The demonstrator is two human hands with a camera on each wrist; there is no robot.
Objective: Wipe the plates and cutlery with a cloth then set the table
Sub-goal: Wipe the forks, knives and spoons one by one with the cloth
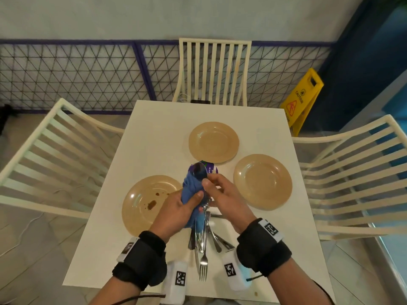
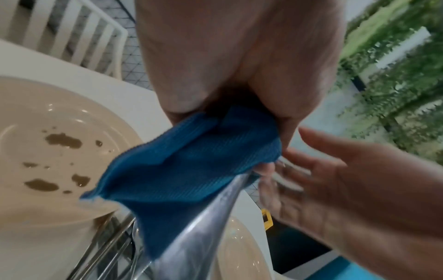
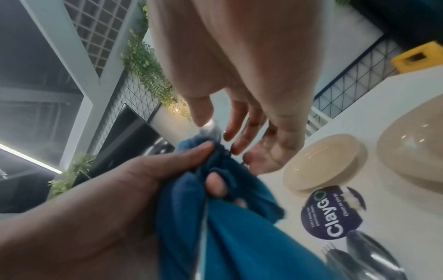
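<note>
Blue microfibre cloth (image 1: 193, 190) is bunched in the left hand (image 1: 176, 211), whose fingers and thumb curl round it and the spoon (image 1: 199, 169) wrapped inside, above the white tabletop (image 1: 158, 133). Spoon's long axis runs away from the person, bowl at the far end, emerging from the cloth. Right hand (image 1: 224, 197) hovers beside it, fingers loosely spread, thumb touching the cloth. Soiled beige plate (image 1: 143, 201) lies left; remaining cutlery (image 1: 203, 249) lies below the hands.

White table (image 1: 154, 133), three tan plates (image 1: 213, 142), cutlery pile (image 1: 203, 245), round sticker (image 1: 211, 169)
</note>
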